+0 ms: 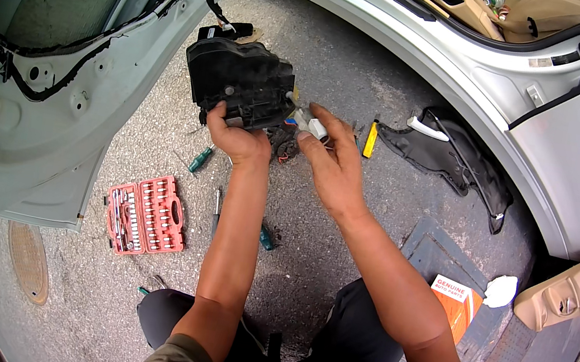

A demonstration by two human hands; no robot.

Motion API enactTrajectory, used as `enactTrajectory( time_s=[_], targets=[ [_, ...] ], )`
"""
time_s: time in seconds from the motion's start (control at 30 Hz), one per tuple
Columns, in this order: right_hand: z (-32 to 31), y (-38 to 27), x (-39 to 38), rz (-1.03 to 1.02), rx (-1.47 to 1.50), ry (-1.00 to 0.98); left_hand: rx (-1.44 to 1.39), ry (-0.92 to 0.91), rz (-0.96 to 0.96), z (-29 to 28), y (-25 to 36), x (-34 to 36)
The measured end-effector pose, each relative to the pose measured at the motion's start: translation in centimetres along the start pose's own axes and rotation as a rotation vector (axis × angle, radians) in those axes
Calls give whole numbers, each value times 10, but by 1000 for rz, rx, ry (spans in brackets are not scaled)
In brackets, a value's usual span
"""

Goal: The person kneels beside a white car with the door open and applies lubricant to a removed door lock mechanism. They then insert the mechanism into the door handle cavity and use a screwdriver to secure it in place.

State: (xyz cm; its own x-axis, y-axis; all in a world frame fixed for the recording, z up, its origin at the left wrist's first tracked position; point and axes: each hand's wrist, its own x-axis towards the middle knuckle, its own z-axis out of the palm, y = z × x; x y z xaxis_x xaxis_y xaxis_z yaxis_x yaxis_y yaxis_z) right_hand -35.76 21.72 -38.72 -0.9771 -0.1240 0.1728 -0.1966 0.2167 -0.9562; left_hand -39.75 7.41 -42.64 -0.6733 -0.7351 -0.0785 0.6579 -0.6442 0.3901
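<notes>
My left hand (240, 134) grips the lower part of a bulky black plastic housing (235, 74), held up in front of me with its thumb on the face. Dark wiring (220, 12) from the door hangs down behind it. My right hand (333, 150), fingers curled, pinches a small white plastic fitting (314, 127) at the housing's right side; I cannot tell whether the fitting is attached. A dark bundle with red bits (285, 149), partly hidden, lies just beneath.
The removed-trim door (81, 146) is at left, the pale car body (549, 148) at right. On the pavement lie a red socket case (145, 214), screwdrivers (200, 159), a yellow tool (371, 139), black liner (447, 161), orange-white box (453, 308) and beige trim panel (550, 297).
</notes>
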Motion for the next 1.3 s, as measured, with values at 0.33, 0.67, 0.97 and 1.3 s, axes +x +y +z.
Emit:
enactTrajectory(
  time_s=[0.33,0.67,0.97,1.3],
  targets=[
    [3,-11,-1,-122,-230,92,-15,54,-63,3,2,1],
    [-1,-8,-1,-217,-187,102,-31,55,-83,3,1,2],
    [-9,-19,7,377,205,-23,-4,34,-44,4,-1,-1],
    [-12,-17,5,621,655,-140,16,76,-27,10,-1,-6]
  ],
)
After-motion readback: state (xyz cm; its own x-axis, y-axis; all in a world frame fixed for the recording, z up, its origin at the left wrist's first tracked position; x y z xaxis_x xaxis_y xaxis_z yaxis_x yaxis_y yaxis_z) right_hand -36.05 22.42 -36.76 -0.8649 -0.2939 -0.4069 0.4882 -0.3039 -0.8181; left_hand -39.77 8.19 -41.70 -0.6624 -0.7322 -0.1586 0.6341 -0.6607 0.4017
